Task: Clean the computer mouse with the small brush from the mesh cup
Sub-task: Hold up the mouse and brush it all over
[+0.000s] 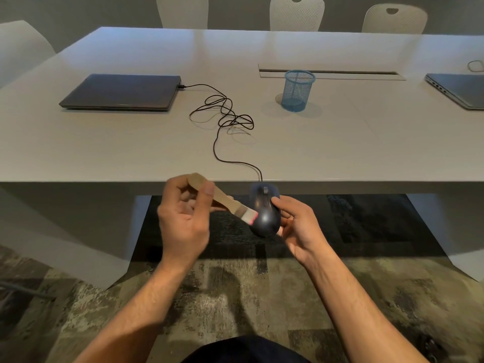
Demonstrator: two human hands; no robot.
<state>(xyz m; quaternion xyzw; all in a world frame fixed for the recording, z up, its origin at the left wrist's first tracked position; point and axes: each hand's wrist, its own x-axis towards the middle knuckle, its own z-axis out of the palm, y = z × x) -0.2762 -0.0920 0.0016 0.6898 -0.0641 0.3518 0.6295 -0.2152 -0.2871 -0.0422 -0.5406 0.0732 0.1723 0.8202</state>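
We've got the mouse (265,213) off the bench (340,142), gripped in our right hand (297,226) just below the near edge. Left hand (183,218) clamps the brush (222,200) by its wooden handle, bristles touching the mouse's left side. Cable (222,119) runs to the closed laptop (123,91). Mesh cup (297,90) stands upright farther back.

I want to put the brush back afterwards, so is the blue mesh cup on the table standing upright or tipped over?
Upright. The blue mesh cup stands on its base on the white table, open rim facing up.
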